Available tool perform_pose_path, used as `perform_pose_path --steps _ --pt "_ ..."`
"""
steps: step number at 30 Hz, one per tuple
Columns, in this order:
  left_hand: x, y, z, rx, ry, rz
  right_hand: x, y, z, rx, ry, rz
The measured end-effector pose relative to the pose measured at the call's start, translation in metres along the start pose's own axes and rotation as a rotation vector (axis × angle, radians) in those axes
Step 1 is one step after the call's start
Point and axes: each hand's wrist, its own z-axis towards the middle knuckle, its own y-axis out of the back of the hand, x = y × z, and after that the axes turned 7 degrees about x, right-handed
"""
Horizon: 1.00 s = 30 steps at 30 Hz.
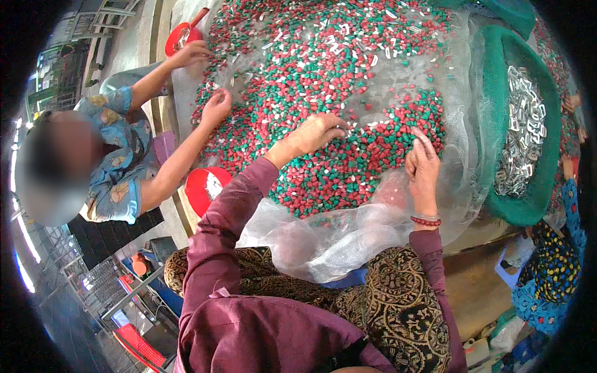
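A thick spread of small red, green and white stone-like pieces covers the netting in front of me. My left hand is over the middle of it, fingers curled down and closed at the tips near some white pieces. Whatever may be between those fingertips is too small to make out. At the right edge of the spread is my right hand, two fingers stretched toward the red and green pieces and the others bent; nothing shows in it. Pale metal pieces shaped like loops lie scattered on the far part.
A green mesh-lined basket full of silvery loops stands at right. One red bowl sits by my left forearm, and a red scoop lies farther off. A co-worker's hands reach in from the left. White netting bunches before my lap.
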Motion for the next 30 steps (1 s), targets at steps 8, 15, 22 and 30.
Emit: perform_pose_path --steps 8,15,22,30 --pt "-0.019 0.043 -0.022 -0.091 0.306 -0.333 -0.045 -0.033 0.040 0.299 0.382 -0.915" --pt "-0.026 0.062 -0.030 -0.178 0.482 -0.249 -0.053 -0.078 0.064 0.508 0.441 -1.690" --pt "0.004 0.043 -0.048 -0.277 0.327 -0.931 -0.058 -0.081 0.060 0.500 0.324 -1.693" --pt "0.037 -0.010 -0.066 -0.579 0.476 0.229 -0.052 -0.067 0.035 0.360 0.223 -1.675"
